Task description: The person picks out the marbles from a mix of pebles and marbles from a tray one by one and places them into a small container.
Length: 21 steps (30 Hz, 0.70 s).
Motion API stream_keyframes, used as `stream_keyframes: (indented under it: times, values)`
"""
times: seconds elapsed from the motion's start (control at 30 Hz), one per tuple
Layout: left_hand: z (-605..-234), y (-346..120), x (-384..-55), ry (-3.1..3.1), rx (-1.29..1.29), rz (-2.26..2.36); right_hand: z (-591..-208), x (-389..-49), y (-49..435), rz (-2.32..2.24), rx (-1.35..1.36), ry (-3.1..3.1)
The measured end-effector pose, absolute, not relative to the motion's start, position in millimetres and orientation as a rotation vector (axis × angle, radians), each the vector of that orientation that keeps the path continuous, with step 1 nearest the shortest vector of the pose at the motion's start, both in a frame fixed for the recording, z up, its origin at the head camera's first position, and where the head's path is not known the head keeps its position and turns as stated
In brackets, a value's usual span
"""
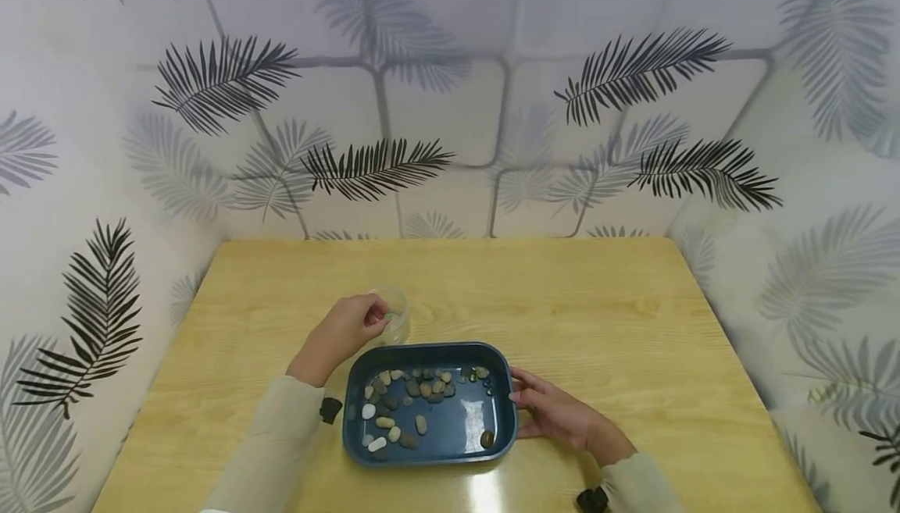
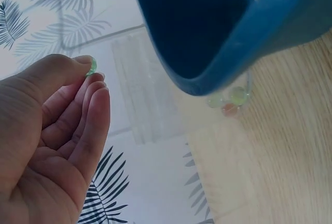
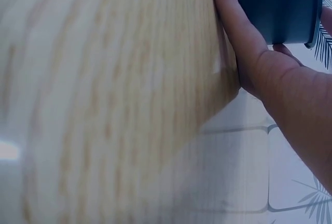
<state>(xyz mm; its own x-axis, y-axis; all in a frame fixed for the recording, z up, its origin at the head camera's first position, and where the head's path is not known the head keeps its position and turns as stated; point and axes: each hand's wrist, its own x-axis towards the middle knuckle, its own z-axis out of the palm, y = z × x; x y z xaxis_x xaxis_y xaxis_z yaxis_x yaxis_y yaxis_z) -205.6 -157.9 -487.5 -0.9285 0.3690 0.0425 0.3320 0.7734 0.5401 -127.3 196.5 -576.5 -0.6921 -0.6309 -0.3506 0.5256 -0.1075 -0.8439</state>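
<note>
Only left wrist view shows an orange bead [image 2: 230, 110] in the cup [image 1: 400, 331]

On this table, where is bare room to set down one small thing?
The table is bare right of the right hand and between the clear cup and the patterned wall. Inside the blue tray, the floor just left of the lone brown stone is free. Crowded: the tray's left side and far edge, with stones, and around the left hand at the cup.
</note>
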Motion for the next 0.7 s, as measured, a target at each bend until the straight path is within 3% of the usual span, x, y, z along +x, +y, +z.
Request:
stream_keyframes:
  times: [0.7]
  values:
    - [-502,-154,-209,2.945,0.495,0.915,-578,-124,201,-1.883,-0.07,1.357]
